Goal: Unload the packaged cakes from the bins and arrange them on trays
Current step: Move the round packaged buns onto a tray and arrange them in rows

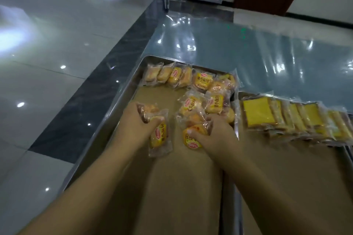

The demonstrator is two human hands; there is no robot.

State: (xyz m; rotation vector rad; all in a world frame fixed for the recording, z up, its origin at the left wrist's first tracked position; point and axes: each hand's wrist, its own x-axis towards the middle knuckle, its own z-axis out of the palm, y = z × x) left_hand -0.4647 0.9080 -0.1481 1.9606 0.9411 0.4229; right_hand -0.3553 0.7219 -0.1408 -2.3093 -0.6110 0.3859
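A metal tray (122,101) lined with brown paper holds several small packaged cakes in clear wrappers with yellow labels. A row of them (170,75) lies along the far edge, and a loose cluster (214,101) sits at the right side. My left hand (137,122) grips packaged cakes (158,135) over the tray's middle, one hanging below the fingers. My right hand (217,135) is closed on another packaged cake (193,139) beside the cluster. A second tray (286,158) on the right carries a row of flat yellow sliced cakes (282,116).
Both trays rest on a steel table (248,47) covered with shiny plastic film. The table's left edge borders a dark stone strip and a glossy tiled floor (47,53). Doors and metal frames stand beyond the far end.
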